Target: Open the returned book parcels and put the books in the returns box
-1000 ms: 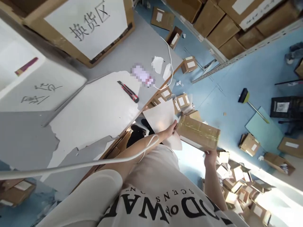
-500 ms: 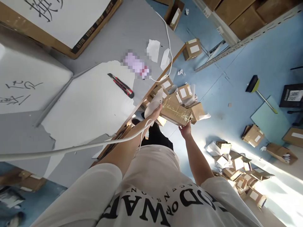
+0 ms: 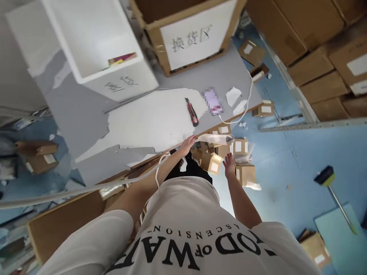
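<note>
My left hand (image 3: 187, 145) is closed at the table's front edge, its fingertips on the near end of a whitish translucent plastic sleeve (image 3: 213, 138). The sleeve sticks out to the right over a heap of cardboard boxes (image 3: 240, 146) on the floor. My right hand (image 3: 229, 165) hovers above that heap with fingers apart and nothing in it. On the white paper-like sheet (image 3: 149, 118) covering the table lies a red and black utility knife (image 3: 191, 112). Beside it rests a phone-shaped pixelated object (image 3: 212, 101) with a white cable (image 3: 249, 100) plugged in.
A white bin (image 3: 134, 82) and a cardboard box with a handwritten sign (image 3: 197, 36) stand at the table's back. A thick white cord (image 3: 114, 184) crosses in front of my left arm. Shelving with cartons (image 3: 321, 89) rises at right; a broom (image 3: 338, 198) lies on the floor.
The taped cardboard box has left both hands, and my right hand has opened. The sleeve stays with my left hand. My view has turned left, bringing the bin and signed box into sight.
</note>
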A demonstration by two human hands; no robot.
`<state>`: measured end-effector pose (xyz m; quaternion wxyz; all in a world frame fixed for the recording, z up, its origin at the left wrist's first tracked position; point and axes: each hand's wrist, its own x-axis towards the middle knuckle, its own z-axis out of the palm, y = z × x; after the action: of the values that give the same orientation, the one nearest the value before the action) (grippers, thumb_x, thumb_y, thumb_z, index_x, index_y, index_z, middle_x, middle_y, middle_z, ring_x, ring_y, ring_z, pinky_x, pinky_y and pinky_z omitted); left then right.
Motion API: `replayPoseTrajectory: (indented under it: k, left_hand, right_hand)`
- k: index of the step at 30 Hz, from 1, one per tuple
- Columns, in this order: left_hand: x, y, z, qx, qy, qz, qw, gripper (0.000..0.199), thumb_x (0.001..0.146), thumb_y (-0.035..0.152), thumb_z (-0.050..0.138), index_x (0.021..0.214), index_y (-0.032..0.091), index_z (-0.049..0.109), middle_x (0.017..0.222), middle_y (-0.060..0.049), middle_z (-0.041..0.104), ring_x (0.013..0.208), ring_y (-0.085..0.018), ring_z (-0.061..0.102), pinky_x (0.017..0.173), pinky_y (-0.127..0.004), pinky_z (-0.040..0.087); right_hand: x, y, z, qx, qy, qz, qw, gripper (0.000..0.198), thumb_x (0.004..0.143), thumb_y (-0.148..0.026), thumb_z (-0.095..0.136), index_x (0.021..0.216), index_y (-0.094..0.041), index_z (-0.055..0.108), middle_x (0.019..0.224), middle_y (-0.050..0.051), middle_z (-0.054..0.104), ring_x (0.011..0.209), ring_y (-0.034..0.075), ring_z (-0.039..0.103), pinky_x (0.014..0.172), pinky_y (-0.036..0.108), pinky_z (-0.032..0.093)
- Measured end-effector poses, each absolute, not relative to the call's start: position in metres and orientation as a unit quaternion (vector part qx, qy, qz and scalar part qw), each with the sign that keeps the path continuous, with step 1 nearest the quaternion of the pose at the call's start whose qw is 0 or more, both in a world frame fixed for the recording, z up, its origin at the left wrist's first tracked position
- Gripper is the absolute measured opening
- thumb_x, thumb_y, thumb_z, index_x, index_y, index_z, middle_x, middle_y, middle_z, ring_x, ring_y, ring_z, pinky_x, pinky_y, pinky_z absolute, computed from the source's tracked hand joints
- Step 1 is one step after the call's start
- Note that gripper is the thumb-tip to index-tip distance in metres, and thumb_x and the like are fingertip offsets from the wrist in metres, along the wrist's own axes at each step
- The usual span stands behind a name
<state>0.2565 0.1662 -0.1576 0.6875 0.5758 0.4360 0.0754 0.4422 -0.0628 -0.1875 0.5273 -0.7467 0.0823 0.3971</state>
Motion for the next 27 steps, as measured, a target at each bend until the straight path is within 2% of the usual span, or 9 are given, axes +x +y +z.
replayPoseTrajectory:
  k: [7, 13, 22, 27]
  left_hand:
    - [0.134, 0.187, -0.116, 0.544, 0.539, 0.339, 0.547, 0.078, 0.081, 0.074, 0.043, 0.134, 0.016, 0.053, 0.145, -0.014, 0.047, 0.138, -0.029, 0.038, 0.117, -0.046, 0.025]
    - [0.027, 0.146, -0.102, 0.452, 0.631, 0.515, 0.365, 0.071, 0.083, 0.07, 0.047, 0.133, 0.02, 0.053, 0.142, -0.012, 0.05, 0.136, -0.027, 0.043, 0.117, -0.043, 0.028]
    - [-0.076, 0.039, -0.106, 0.273, 0.738, 0.592, 0.173, 0.083, 0.077, 0.077, 0.046, 0.132, 0.014, 0.053, 0.138, -0.018, 0.052, 0.132, -0.031, 0.046, 0.115, -0.045, 0.031]
    - [-0.113, -0.043, -0.116, 0.19, 0.771, 0.599, 0.105, 0.079, 0.082, 0.074, 0.042, 0.134, 0.017, 0.051, 0.141, -0.016, 0.05, 0.134, -0.028, 0.044, 0.115, -0.042, 0.029]
  right_hand:
    - [0.437, 0.077, -0.158, -0.682, -0.188, 0.439, 0.554, 0.072, 0.083, -0.063, 0.048, 0.143, -0.026, 0.039, 0.153, 0.012, 0.035, 0.14, 0.022, 0.037, 0.111, 0.048, 0.031]
    - [0.375, 0.173, -0.134, -0.582, -0.399, 0.49, 0.513, 0.067, 0.083, -0.06, 0.053, 0.14, -0.026, 0.045, 0.151, 0.012, 0.04, 0.139, 0.023, 0.038, 0.111, 0.048, 0.031]
    - [0.233, 0.232, -0.107, -0.46, -0.562, 0.562, 0.395, 0.073, 0.081, -0.065, 0.053, 0.141, -0.023, 0.044, 0.15, 0.015, 0.041, 0.138, 0.026, 0.04, 0.11, 0.05, 0.033]
    - [0.151, 0.222, -0.1, -0.404, -0.62, 0.588, 0.326, 0.073, 0.081, -0.065, 0.051, 0.141, -0.023, 0.044, 0.15, 0.013, 0.041, 0.139, 0.025, 0.039, 0.112, 0.047, 0.032]
